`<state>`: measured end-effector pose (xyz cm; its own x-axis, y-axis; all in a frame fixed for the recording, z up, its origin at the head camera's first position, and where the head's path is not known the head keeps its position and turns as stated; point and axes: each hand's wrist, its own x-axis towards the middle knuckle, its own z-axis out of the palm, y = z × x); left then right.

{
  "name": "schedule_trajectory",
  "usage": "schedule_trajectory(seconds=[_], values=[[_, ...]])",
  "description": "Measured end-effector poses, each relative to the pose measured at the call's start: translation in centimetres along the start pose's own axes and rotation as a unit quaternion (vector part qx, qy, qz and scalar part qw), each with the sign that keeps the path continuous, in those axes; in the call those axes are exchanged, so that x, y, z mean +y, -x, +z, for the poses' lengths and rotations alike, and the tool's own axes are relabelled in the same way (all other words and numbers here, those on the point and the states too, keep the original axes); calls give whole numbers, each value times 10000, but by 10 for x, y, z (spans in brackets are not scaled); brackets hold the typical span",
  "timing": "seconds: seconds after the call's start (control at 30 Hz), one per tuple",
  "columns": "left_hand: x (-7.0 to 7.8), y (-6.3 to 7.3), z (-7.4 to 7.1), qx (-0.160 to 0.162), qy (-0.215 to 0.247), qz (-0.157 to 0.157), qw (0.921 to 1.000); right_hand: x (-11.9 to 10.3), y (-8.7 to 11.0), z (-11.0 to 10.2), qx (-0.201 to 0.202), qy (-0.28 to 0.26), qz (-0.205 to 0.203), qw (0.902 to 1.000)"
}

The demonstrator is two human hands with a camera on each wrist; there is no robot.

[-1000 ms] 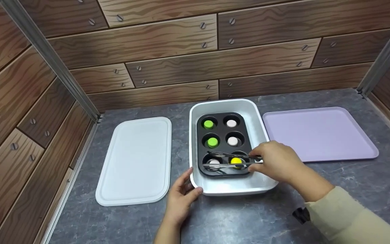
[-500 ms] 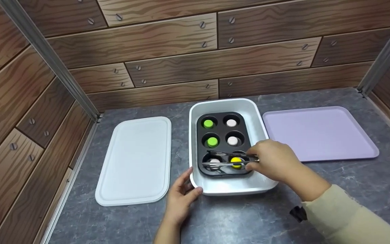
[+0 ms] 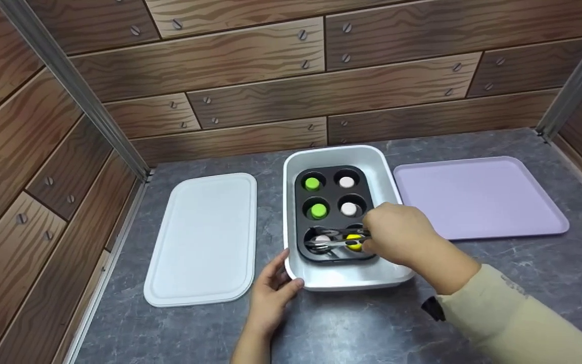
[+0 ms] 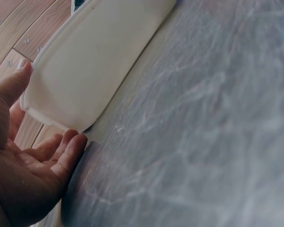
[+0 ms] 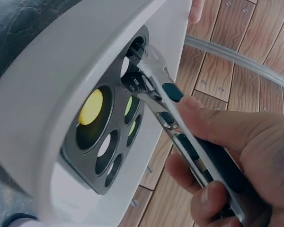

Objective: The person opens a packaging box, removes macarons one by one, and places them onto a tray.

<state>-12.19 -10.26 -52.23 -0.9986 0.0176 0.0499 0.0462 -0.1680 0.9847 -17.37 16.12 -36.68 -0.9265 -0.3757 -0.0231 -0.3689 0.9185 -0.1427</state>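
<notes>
A black muffin tin (image 3: 330,194) lies inside a white tub (image 3: 329,283), with a small round piece in each cup: green, pale or yellow. My right hand (image 3: 399,232) grips metal tongs (image 5: 154,71) with dark inserts. They reach over the yellow piece (image 3: 354,246) to the front-left cup, their tips on either side of the pale round piece (image 3: 323,238) there. My left hand (image 3: 268,301) holds the tub's front-left corner. In the left wrist view its thumb is at the rim and its fingers are bent by the lower corner.
Left of the tub lies a flat white lid (image 3: 202,237). A lilac tray (image 3: 478,197) lies to the right, close beside the tub's rim. Wood-patterned panels (image 3: 250,81) with metal corner strips stand behind and at both sides of the grey table (image 3: 341,328).
My right hand has moved left, closer over the tin. The tongs' two arms stand a little nearer each other around the pale piece. The left hand has stayed at the tub corner.
</notes>
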Motion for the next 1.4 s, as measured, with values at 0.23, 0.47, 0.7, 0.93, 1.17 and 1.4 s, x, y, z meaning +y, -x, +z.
schedule_trajectory(seconds=[0.23, 0.47, 0.7, 0.93, 1.17, 1.4], values=[[1, -1, 2, -52, 3, 20, 10000, 2, 3, 5, 89, 68, -25, 9999], [0, -1, 2, -84, 29, 46, 10000, 5, 7, 8, 109, -71, 26, 9999], [2, -1, 2, -96, -32, -18, 9999, 6, 11, 5, 417, -130, -141, 9989], [2, -1, 1, -87, -83, -52, 9999, 14, 13, 2, 796, -391, -195, 9959], [1, -1, -1, -75, -58, -15, 10000, 24, 16, -5, 1409, -436, -53, 9891], [0, -1, -2, -35, -36, 23, 10000, 36, 17, -11, 1811, -517, 292, 9817]])
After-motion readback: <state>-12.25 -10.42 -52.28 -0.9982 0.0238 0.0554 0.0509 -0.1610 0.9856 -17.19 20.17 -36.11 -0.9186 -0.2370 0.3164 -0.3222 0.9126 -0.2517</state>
